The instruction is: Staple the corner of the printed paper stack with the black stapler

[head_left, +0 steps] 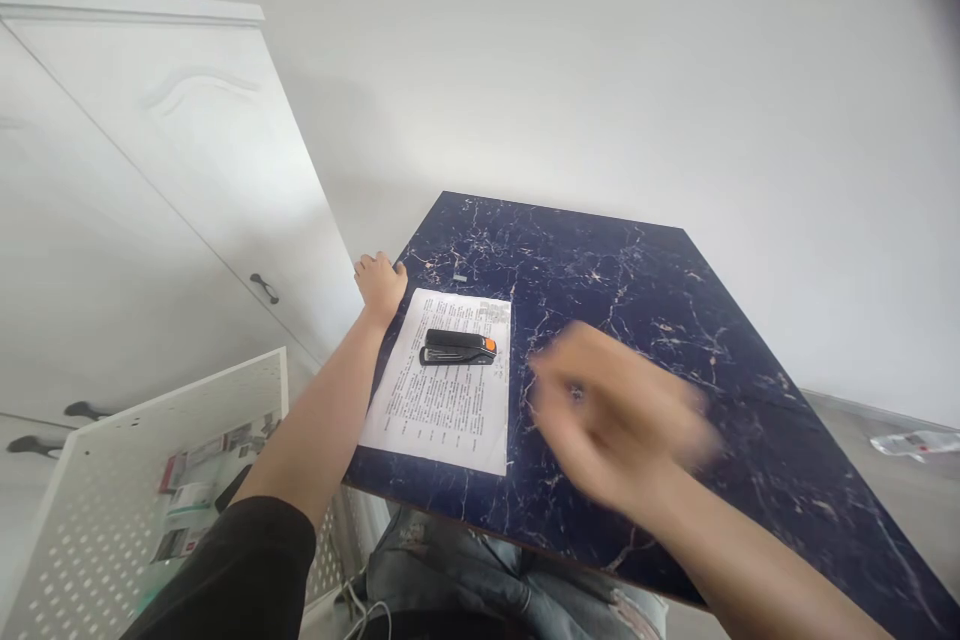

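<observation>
A black stapler (457, 348) with an orange tip lies on a printed sheet of paper (442, 420) on the dark blue marbled table (645, 290). My left hand (381, 285) rests at the table's left edge, beyond the sheet's upper left corner. Its thumb is apart from the fingers, and nothing shows in it. To the right of the paper, my right hand (615, 410) hovers over the table, smeared by motion. Its fingers curve towards the thumb, but whether they hold anything is unclear. Just past the sheet's far edge sits a small grey strip (460, 277), perhaps staples.
A white cabinet (172, 160) with dark handles stands to the left. Below it is a white perforated basket (82, 510) with several packages inside. A clear plastic packet (915, 444) lies beyond the table's right edge. A white wall (600, 70) rises behind the table.
</observation>
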`<state>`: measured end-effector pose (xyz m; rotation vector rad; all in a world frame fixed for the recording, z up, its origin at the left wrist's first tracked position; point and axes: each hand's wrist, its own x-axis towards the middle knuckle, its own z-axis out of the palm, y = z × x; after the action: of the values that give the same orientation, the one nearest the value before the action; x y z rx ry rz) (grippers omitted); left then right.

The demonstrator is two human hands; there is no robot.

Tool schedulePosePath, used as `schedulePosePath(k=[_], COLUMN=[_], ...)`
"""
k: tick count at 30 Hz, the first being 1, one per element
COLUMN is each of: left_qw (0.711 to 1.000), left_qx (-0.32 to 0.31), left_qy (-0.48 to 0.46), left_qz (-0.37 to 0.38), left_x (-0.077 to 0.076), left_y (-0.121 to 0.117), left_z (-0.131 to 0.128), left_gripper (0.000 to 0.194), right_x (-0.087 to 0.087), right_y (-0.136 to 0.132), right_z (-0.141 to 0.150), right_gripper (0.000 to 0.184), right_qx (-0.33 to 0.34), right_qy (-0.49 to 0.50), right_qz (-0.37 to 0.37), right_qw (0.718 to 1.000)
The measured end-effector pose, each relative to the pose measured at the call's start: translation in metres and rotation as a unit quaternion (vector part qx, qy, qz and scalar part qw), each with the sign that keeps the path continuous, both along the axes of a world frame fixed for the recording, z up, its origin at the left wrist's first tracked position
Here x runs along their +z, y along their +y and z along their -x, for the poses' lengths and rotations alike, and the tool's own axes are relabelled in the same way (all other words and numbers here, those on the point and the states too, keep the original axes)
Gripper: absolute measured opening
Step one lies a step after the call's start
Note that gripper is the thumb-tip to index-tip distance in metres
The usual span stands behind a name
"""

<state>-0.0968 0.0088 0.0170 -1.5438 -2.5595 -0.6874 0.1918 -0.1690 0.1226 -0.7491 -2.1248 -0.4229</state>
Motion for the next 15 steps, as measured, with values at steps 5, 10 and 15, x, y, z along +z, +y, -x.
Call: schedulePosePath(k=[5, 10, 15], left_qw=[0.979, 0.962, 0.920], left_qx=[-0.160, -0.251, -0.387], left_qy=[0.039, 0.061, 0.060], left_qz=[-0.118, -0.090, -0.017], left_x=[0.013, 0.019, 0.012], left_y=[-0.006, -0.017, -0.032], left_z=[-0.029, -0.064, -0.101], left_gripper=[0.025, 0.023, 0.022], right_x=[-0.057, -0.083, -0.081], right_y=[0.051, 0.077, 0.067], right_z=[0.027, 0.030, -0.004], right_gripper=[0.050, 0.016, 0.016], right_qx=[0.031, 0.040, 0.013], right_qy=[-0.041, -0.149, -0.162], right_qz=[0.267, 0.383, 0.365], right_qw=[0.962, 0.911, 0.917])
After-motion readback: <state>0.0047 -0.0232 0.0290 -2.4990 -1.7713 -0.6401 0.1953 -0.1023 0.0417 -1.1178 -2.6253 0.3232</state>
